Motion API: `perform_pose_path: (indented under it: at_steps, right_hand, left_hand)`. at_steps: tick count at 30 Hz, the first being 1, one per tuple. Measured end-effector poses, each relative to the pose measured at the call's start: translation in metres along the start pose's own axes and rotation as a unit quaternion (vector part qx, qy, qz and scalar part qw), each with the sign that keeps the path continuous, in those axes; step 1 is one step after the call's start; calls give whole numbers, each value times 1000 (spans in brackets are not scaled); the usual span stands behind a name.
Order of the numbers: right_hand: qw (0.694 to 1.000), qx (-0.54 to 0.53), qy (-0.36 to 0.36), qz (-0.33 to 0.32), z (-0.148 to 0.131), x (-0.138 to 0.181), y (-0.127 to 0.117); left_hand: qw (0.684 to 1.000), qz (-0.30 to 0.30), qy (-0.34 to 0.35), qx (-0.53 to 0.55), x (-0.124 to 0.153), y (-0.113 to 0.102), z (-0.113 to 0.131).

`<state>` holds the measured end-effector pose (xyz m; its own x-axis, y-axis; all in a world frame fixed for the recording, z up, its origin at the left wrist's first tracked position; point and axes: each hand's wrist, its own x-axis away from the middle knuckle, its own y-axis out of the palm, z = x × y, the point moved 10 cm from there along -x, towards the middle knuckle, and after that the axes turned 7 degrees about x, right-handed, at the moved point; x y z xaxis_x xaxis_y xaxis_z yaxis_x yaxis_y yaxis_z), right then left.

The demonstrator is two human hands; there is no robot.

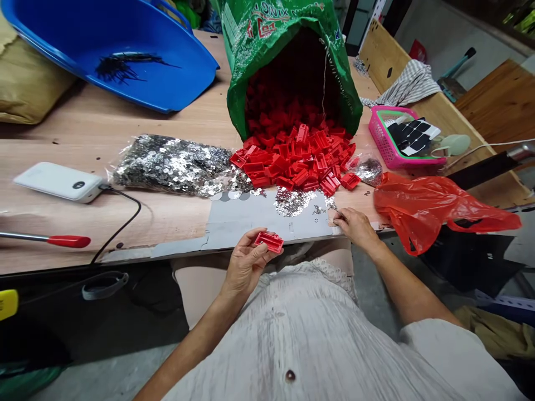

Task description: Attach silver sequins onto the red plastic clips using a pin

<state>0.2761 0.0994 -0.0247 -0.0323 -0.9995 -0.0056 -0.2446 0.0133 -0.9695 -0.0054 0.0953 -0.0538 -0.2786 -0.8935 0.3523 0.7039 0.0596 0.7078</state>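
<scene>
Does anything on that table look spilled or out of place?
A green printed sack lies on its side, small red plastic boxes heaped out of its mouth onto the wooden table: spill-like, though perhaps deliberate. A crumpled, thin red plastic bag also looks untidy, hanging partly over the table's edge.

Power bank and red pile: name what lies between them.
In the head view, a clear bag of silver pieces lies between the power bank and the red pile.

left hand (247, 260) held a red piece (270, 242), right hand (356, 227) was near shiny metal bits (293, 204), green sack (259, 47) gaped wide
</scene>
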Motion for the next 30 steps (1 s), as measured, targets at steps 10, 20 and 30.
perform_pose_path:
  at_steps: [10, 20, 30]
  right_hand:
    - [996, -39, -58, 58, -2, 14, -6]
    - [992, 85, -64, 69, -5, 66, 8]
    - [983, 53, -70, 158, 11, 74, 5]
  left_hand:
    - [1000, 2, 0, -1, -1, -7, -1]
    - [1000, 4, -9, -5, -4, -5, -6]
    - [1000, 5, -5, -19, -3, -6, -4]
